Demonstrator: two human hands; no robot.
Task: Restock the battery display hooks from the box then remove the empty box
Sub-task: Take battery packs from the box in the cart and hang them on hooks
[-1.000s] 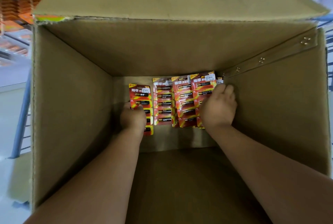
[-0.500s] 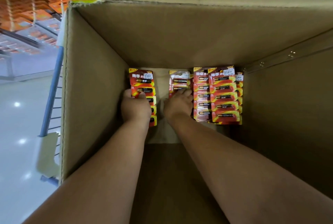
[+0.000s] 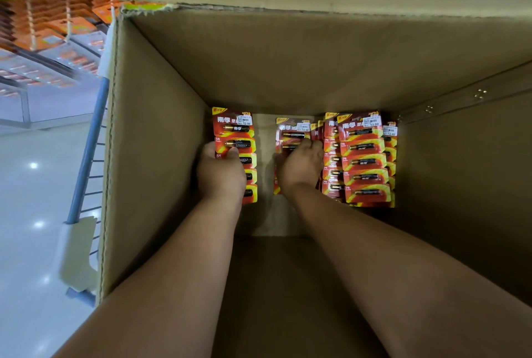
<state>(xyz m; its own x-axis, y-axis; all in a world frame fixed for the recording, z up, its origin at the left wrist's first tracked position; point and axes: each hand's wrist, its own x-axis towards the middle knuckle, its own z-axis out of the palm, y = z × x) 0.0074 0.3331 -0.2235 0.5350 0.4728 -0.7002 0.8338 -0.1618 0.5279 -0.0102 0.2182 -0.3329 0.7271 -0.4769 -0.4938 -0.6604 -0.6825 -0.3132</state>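
Both of your hands are deep in the cardboard box (image 3: 161,156), at its floor in the centre of the frame. Your left hand (image 3: 220,173) has its fingers curled over the left strip of battery cards (image 3: 234,138), which lies against the box's left wall. Your right hand (image 3: 300,167) rests on the middle strip (image 3: 292,131), fingertips bent over its upper cards; whether it truly pinches them or only presses on them I cannot tell.

The risk, as I judge it, is in the lift. These strips are long chains of linked cards, so if you grip only the top cards the lower ones may swing, fold, or catch on the fanned stack (image 3: 364,161) just right of your right hand and drag it askew. Pulling two strips up together through a deep box could also scrape them on the walls and tear a hang tab.

The cards are red and yellow blister packs, each showing one battery behind clear plastic, with white price stickers at the top. They look light, stiff and slippery. The hanging stock (image 3: 57,12) in the upper left of the frame is blurred.
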